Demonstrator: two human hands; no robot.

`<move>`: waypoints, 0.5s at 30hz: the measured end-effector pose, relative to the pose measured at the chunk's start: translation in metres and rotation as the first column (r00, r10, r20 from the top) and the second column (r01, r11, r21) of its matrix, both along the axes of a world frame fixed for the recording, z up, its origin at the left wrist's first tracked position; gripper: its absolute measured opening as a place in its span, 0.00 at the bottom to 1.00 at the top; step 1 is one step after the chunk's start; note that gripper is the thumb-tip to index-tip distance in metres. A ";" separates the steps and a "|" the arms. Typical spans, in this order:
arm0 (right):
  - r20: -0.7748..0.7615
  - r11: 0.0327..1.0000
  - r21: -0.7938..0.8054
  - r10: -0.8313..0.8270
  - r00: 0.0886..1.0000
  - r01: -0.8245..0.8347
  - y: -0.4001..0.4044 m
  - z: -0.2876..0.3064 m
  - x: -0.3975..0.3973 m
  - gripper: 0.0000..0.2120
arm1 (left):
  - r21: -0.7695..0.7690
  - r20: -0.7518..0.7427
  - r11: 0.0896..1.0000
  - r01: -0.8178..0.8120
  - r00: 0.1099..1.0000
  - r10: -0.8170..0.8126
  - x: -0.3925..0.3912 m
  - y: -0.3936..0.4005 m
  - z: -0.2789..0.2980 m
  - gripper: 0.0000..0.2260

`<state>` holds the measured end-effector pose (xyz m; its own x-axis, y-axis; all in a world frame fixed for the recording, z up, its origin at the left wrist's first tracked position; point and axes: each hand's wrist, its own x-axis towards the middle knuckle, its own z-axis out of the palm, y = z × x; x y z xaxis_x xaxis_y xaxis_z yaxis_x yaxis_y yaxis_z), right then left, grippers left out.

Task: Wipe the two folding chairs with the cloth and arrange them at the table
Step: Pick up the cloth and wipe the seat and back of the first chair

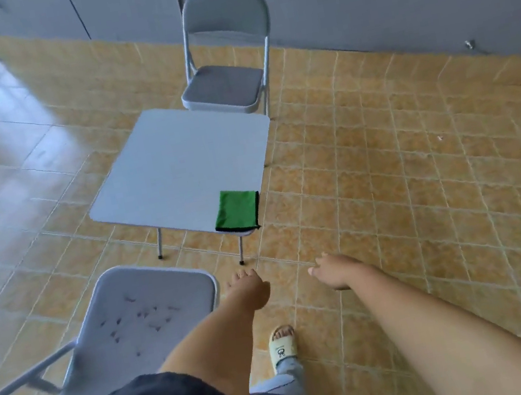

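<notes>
Right, both my left hand (249,288) and right hand (333,271) hang loosely open, empty. Green cloth (237,210) lies folded on the table's (172,157) near corner: soft, light, I'd pinch its edge.

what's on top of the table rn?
Only the folded green cloth, lying at the near right corner of the table and slightly overhanging the edge. The rest of the top is bare. The tabletop under the cloth is covered, so it cannot be seen.
</notes>
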<state>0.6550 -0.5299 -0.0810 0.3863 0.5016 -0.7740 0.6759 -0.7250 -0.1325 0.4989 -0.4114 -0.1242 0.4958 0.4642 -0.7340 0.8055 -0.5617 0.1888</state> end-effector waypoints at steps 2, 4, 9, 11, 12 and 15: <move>0.008 0.999 0.028 0.037 0.999 -0.038 0.038 0.000 0.028 0.29 | 0.012 -0.005 0.995 -0.104 0.995 0.104 0.013 0.029 -0.006 0.26; 0.017 0.997 0.016 0.071 0.997 -0.072 0.072 0.002 0.046 0.29 | 0.030 0.004 0.978 -0.209 0.978 0.209 0.015 0.049 -0.009 0.26; 0.004 0.974 -0.024 0.224 0.975 -0.224 0.157 -0.010 0.069 0.29 | 0.044 0.030 0.867 -0.497 0.868 0.496 0.000 0.082 -0.031 0.25; 0.013 0.949 0.010 0.314 0.949 -0.314 0.202 -0.025 0.074 0.28 | 0.046 0.037 0.787 -0.615 0.788 0.614 -0.007 0.098 -0.045 0.26; 0.014 0.933 0.024 0.359 0.933 -0.359 0.221 -0.037 0.073 0.29 | 0.052 0.033 0.750 -0.659 0.752 0.658 -0.013 0.101 -0.055 0.26; -0.014 0.907 0.011 0.422 0.907 -0.422 0.272 -0.077 0.063 0.31 | 0.075 -0.027 0.626 -0.776 0.626 0.779 -0.029 0.103 -0.079 0.26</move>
<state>0.7182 -0.2574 -0.1579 0.1256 0.6207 -0.7739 0.9162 -0.3717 -0.1495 0.4696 -0.3083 -0.2030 -0.1057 0.6961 -0.7101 0.9545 0.2713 0.1240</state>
